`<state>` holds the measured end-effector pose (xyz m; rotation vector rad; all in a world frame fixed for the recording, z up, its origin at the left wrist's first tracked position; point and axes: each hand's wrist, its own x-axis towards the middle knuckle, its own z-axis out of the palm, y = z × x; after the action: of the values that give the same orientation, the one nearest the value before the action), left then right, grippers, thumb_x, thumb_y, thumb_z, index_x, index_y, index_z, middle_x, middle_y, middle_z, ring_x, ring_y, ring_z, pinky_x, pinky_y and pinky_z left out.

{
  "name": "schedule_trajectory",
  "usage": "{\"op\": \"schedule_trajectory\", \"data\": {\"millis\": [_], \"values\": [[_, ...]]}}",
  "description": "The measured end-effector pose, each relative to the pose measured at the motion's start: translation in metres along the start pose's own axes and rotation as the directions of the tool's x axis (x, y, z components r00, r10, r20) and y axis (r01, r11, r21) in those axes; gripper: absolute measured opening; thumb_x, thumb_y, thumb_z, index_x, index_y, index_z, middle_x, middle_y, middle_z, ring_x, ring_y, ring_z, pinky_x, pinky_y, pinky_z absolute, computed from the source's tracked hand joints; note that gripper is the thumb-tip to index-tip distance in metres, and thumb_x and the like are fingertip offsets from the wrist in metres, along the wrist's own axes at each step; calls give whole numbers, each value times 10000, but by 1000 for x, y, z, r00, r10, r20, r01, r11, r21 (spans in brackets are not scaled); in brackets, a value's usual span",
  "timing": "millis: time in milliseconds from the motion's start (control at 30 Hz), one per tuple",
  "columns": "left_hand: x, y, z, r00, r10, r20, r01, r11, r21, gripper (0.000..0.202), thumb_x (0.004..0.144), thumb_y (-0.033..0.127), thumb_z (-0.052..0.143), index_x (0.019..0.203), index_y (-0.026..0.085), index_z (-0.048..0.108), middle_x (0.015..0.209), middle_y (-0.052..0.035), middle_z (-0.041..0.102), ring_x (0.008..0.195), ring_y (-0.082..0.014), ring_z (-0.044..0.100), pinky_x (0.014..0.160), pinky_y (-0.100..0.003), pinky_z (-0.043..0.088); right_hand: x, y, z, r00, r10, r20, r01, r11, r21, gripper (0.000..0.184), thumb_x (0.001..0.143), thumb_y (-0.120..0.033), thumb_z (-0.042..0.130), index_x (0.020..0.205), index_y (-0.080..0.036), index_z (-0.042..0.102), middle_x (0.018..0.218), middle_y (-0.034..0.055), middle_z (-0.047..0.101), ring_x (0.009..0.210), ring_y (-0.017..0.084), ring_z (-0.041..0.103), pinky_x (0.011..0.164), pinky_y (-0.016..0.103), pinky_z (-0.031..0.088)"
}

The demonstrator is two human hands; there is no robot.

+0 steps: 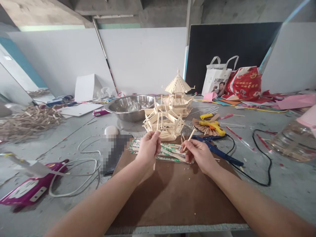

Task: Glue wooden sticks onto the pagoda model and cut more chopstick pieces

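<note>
My left hand [148, 147] is closed around a thin wooden stick [157, 131] held upright, its top reaching the near side of an unfinished stick-built model [164, 122]. My right hand [199, 153] pinches a shorter wooden stick [190, 135] that tilts up to the left. Both hands hover over a pile of wrapped chopsticks [168, 151] lying on a brown board [172, 194]. Behind the unfinished model stands a finished stick pagoda [178, 93].
A steel bowl [130, 106] sits behind the models. A yellow glue gun [212, 126] and a blue tool [217, 149] with a black cable lie to the right. At left are a purple device [29, 189], white cord and stick scraps [27, 120]. Bags [232, 82] stand at the back.
</note>
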<state>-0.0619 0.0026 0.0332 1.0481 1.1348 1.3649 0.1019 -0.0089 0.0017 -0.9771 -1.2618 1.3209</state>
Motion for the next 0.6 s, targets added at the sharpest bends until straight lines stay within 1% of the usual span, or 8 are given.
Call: {"op": "schedule_trajectory", "data": {"millis": [33, 100, 200, 267, 333, 433, 533, 600], "values": [[6, 1, -2, 999, -27, -24, 27, 999, -30, 231, 660, 357, 560, 675, 170, 426, 462, 92, 398, 268, -14, 305, 272, -138, 179, 0, 1, 0, 999, 6, 32, -5, 999, -36, 342, 692, -489, 498, 703, -151, 549, 606, 8, 570, 371, 67, 461, 350, 189, 333], [15, 3, -5, 997, -65, -34, 63, 997, -48, 218, 647, 329, 573, 689, 160, 442, 447, 88, 402, 267, -17, 312, 273, -141, 176, -1, 3, 1, 997, -1, 75, 10, 994, -113, 340, 708, -485, 479, 709, -151, 545, 577, 0, 559, 360, 61, 446, 357, 187, 332], [22, 1, -5, 997, -73, -24, 72, 996, -48, 202, 652, 317, 565, 711, 155, 461, 440, 83, 409, 264, -22, 316, 271, -147, 173, -2, 5, 1, 994, -26, 108, 48, 977, -206, 338, 734, -472, 451, 708, -149, 545, 552, -10, 540, 353, 49, 416, 362, 181, 316], [23, -1, -3, 997, -73, -22, 72, 996, -47, 190, 662, 318, 551, 722, 157, 470, 437, 85, 408, 261, -25, 314, 267, -148, 173, -2, 6, 0, 992, -34, 122, 62, 970, -234, 335, 747, -464, 435, 683, -150, 534, 541, -18, 522, 352, 43, 402, 360, 177, 305], [23, -3, -1, 997, -70, -20, 69, 997, -43, 184, 671, 320, 540, 728, 156, 478, 437, 81, 415, 268, -29, 325, 266, -148, 184, -2, 5, 0, 991, -41, 125, 70, 969, -238, 336, 756, -458, 424, 651, -154, 517, 529, -28, 495, 348, 38, 390, 355, 174, 297], [23, -5, 1, 998, -58, -6, 57, 998, -29, 188, 682, 326, 530, 738, 152, 486, 451, 68, 447, 288, -39, 365, 272, -151, 224, 2, 2, 0, 994, -38, 99, 61, 968, -245, 336, 750, -462, 431, 645, -155, 517, 507, -39, 466, 335, 35, 377, 340, 169, 294], [23, -6, 1, 999, -54, 0, 54, 998, -15, 195, 683, 323, 528, 757, 146, 490, 469, 57, 477, 296, -44, 391, 281, -155, 258, 12, 0, 2, 998, 3, 69, 15, 964, -266, 340, 723, -482, 457, 650, -156, 522, 477, -42, 474, 298, 35, 369, 300, 162, 271], [23, -6, 1, 998, -58, 10, 58, 998, -22, 207, 677, 320, 533, 777, 142, 497, 484, 52, 493, 299, -45, 401, 287, -156, 272, 22, -1, 6, 996, 45, 75, -22, 960, -280, 349, 709, -495, 464, 637, -159, 519, 450, -39, 486, 271, 43, 373, 271, 161, 244]]}}
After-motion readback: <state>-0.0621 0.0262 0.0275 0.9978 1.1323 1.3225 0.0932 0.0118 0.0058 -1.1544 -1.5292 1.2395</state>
